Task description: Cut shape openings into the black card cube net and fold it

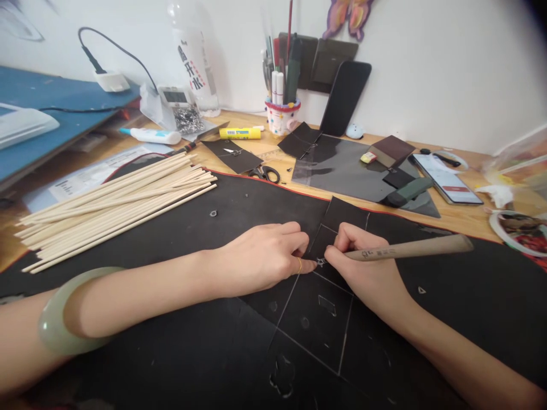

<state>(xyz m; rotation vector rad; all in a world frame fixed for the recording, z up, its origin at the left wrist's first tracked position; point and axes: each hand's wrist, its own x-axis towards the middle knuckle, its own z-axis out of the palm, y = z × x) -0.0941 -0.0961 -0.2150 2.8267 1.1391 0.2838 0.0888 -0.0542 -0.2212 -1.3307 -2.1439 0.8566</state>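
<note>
Right hand [365, 276] grasps a pen-shaped tool [410, 249], its tip hidden by the fingers and its butt slanting out to the right. Left hand [273, 253] clasps nothing that shows: its curled fingers rest palm-down, the ringed one reaching to a small light mark beside the tool.

Under both lies a black sheet [311, 296] ruled with pale lines, running from near centre towards the far edge of the black mat [256, 210]. It should be light and thin, easily creased, and weakest around the small outlined shapes nearer the viewer; the plain borders seem the safer place to take it. The tool ought to be light and stiff, best held low on the barrel, as now.

Farther left, thin wooden sticks [128, 206] lie in a loose pile, probably light, rigid and apt to roll; gather them at mid-length. Beyond the mat, on the wooden bench [470, 216], scissors [270, 173] lie left of a clear sheet [337, 171], with a phone [448, 179] far right.
</note>
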